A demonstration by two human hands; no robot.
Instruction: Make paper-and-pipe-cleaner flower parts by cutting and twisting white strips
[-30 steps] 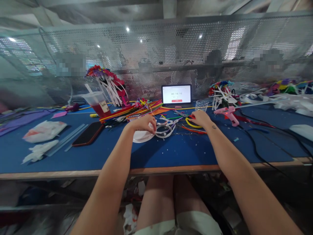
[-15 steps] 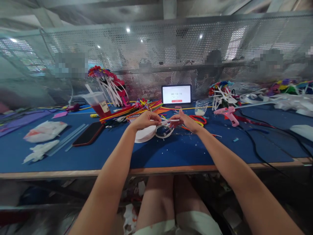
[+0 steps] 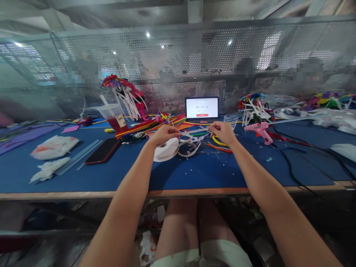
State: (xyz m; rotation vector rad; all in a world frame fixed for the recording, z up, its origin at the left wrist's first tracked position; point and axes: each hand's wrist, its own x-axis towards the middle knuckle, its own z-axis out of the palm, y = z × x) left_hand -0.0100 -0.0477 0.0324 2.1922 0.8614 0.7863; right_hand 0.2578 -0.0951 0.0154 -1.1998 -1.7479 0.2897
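A narrow white strip (image 3: pixel 196 130) is stretched between my two hands above the blue table mat. My left hand (image 3: pixel 166 134) pinches its left end, and the fingers of my right hand (image 3: pixel 221 131) are closed on its right end. Just below lies a round hoop wrapped partly in white (image 3: pixel 187 154), resting beside a flat white roll (image 3: pixel 166 151). Loose white pieces sit by the hoop, partly under my left fingertips.
Colourful pipe cleaners (image 3: pixel 144 128) lie behind my left hand. A drink cup (image 3: pixel 112 118), a phone (image 3: pixel 102 151) and a white plastic bag (image 3: pixel 54 147) are at left. A tablet (image 3: pixel 202 107) stands at the back; a pink glue gun (image 3: pixel 260 130) with a black cord is at right.
My right hand has moved right and its spread fingers have closed on the strip's end. The white strip is now drawn out straight. My left hand stays nearly in place.
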